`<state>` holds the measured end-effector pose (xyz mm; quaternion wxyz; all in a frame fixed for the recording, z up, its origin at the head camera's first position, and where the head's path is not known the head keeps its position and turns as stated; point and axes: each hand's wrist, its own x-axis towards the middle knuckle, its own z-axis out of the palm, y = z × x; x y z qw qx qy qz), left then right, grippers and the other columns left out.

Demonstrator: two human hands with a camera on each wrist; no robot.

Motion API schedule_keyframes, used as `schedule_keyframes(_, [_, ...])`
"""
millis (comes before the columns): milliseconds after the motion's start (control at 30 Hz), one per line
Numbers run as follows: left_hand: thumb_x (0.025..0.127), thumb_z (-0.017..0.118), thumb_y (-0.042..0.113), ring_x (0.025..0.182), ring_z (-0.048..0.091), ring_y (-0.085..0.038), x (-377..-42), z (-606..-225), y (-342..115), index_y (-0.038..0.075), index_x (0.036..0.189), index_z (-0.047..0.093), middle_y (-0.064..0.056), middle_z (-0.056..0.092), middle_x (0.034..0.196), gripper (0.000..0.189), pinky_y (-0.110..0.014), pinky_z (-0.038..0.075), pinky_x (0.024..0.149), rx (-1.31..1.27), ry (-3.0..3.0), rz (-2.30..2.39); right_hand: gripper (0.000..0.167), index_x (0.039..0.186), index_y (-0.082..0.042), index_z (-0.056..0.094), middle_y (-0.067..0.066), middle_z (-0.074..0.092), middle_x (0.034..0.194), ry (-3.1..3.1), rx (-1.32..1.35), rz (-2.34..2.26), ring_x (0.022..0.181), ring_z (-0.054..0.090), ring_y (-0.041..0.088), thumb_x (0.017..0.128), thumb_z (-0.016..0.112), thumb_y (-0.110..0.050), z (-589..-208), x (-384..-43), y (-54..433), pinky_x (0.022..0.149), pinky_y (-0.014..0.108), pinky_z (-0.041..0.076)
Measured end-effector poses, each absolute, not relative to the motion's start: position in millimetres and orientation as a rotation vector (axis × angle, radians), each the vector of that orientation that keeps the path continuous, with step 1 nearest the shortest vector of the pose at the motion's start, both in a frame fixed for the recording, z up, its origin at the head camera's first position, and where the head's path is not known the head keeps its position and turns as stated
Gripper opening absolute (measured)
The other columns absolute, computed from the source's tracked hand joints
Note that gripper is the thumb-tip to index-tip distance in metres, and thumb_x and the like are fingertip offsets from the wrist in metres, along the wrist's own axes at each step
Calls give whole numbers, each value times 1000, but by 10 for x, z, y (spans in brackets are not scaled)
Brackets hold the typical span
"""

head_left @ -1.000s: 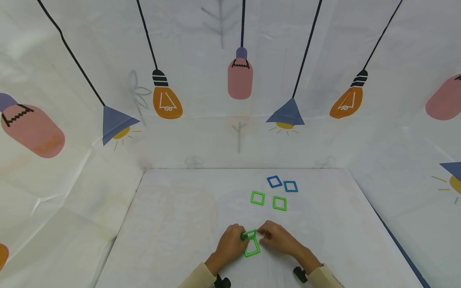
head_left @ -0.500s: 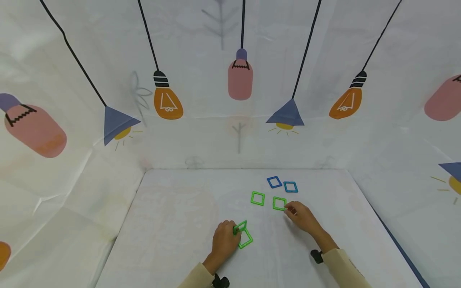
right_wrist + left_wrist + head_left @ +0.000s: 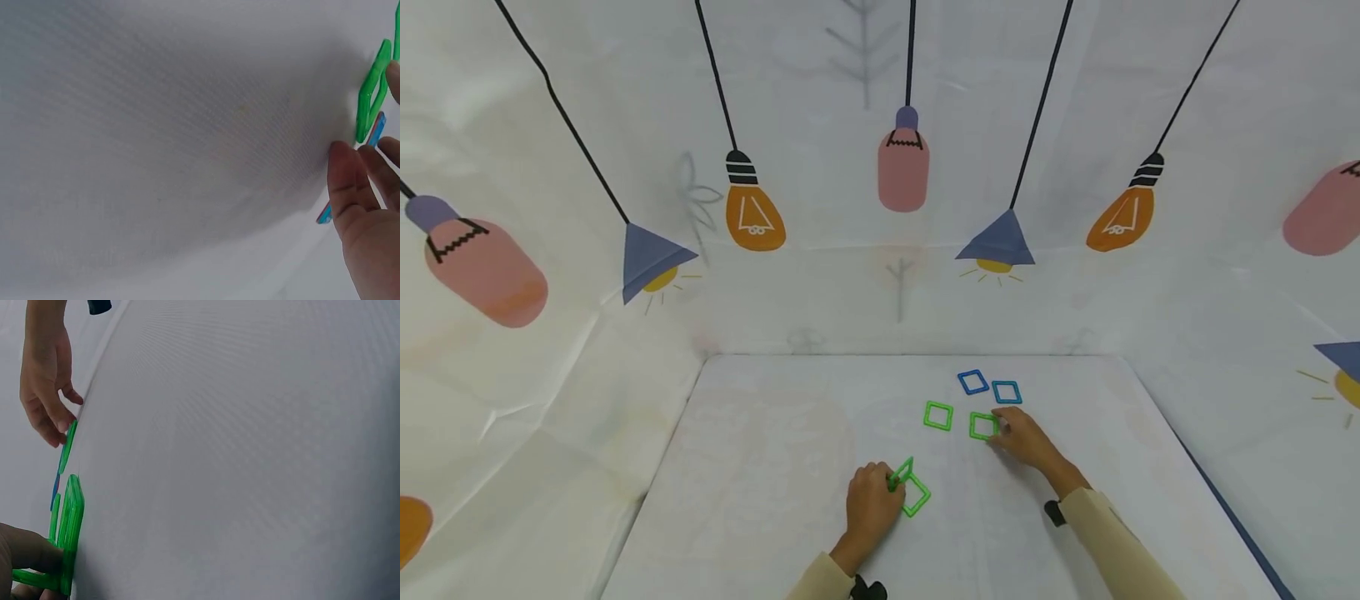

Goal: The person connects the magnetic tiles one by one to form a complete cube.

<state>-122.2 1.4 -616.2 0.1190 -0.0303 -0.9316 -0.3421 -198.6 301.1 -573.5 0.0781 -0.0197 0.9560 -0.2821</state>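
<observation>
My left hand [image 3: 874, 502] grips two green hollow square building tiles [image 3: 921, 506] joined at an edge; in the head view one lies low over the table while the other stands up at an angle. The left wrist view shows fingers curled round their edge. My right hand [image 3: 1028, 442] reaches to a flat green square tile [image 3: 972, 426], with thumb and index finger spread on either side of its right part. In the right wrist view those fingers are fairly straight, near the ends of the green tile [image 3: 365, 100].
A further green square tile [image 3: 927, 413] lies flat to the left. Behind are a dark blue tile [image 3: 963, 385] and a lighter blue one [image 3: 1009, 402]. The white table [image 3: 760, 467] is enclosed by white sheet walls [image 3: 820, 292] printed with lamps.
My right hand has left the joined tiles and moved forward and right to the flat green tile, its fingers now spreading round it. My left hand has shifted slightly left with the joined tiles.
</observation>
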Motion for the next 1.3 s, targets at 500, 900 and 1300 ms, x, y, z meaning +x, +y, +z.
schedule_keyframes(500, [74, 80, 13, 61, 41, -7, -1202, -6133, 46, 14, 70, 66, 9, 51, 62, 15, -24, 32, 59, -79, -2729, -1039, 65, 137, 8, 53, 23, 50, 119, 2898, -112, -742, 101, 50, 29, 83, 80, -15, -5824, -2007, 3020, 88, 46, 50])
schedule_keyframes(900, [74, 81, 13, 62, 42, -7, -1210, -6149, 54, 14, 71, 66, 9, 52, 63, 16, -25, 33, 60, -79, -2717, -1017, 55, 133, -7, 41, 9, 57, 94, 2811, 16, -870, 85, 51, 22, 89, 74, -9, -5821, -1943, 2954, 73, 35, 45])
schedule_keyframes(1300, [74, 81, 15, 61, 43, -8, -1219, -6158, 46, 14, 70, 68, 8, 55, 63, 14, -25, 33, 60, -65, -2685, -1013, 15, 97, -6, 62, 4, 60, 82, 2883, -37, -939, 75, 51, 17, 89, 73, -11, -5886, -1880, 2937, 64, 27, 43])
